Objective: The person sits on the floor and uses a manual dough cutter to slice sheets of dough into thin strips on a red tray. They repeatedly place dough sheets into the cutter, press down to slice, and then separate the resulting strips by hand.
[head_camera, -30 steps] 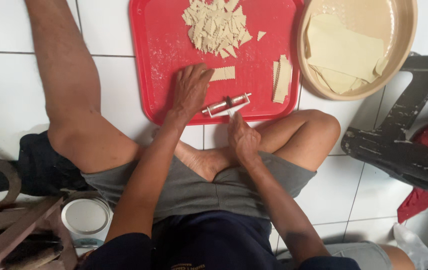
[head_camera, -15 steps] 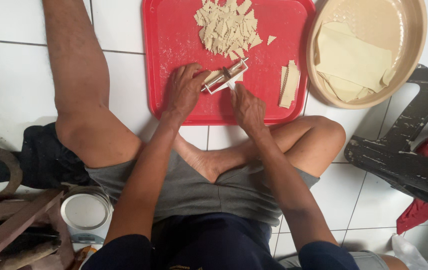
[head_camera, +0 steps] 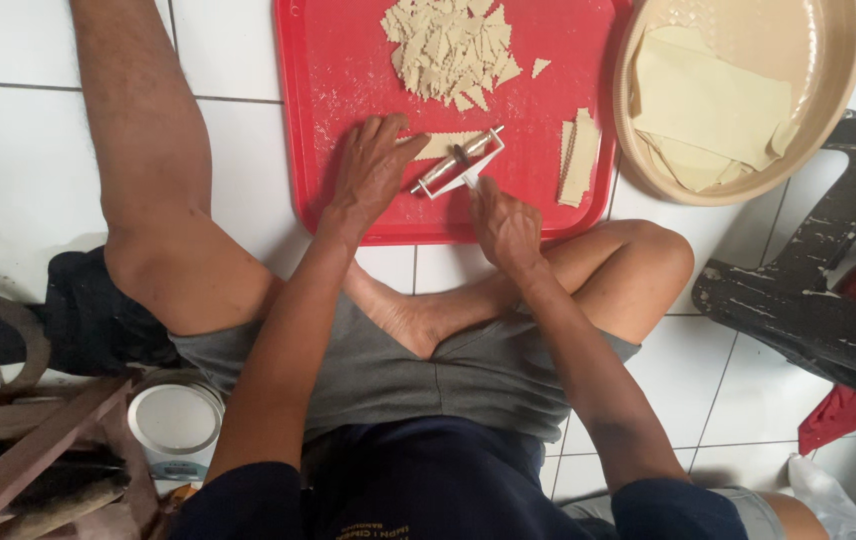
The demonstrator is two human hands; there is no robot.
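Left hand (head_camera: 373, 165) pressed flat on dough strip (head_camera: 445, 144), upper centre; right hand (head_camera: 504, 222) closed around roller cutter (head_camera: 458, 162) on red tray (head_camera: 328, 90).

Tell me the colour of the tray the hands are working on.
Red, dusted with pale flour; the tray shows best in the head view.
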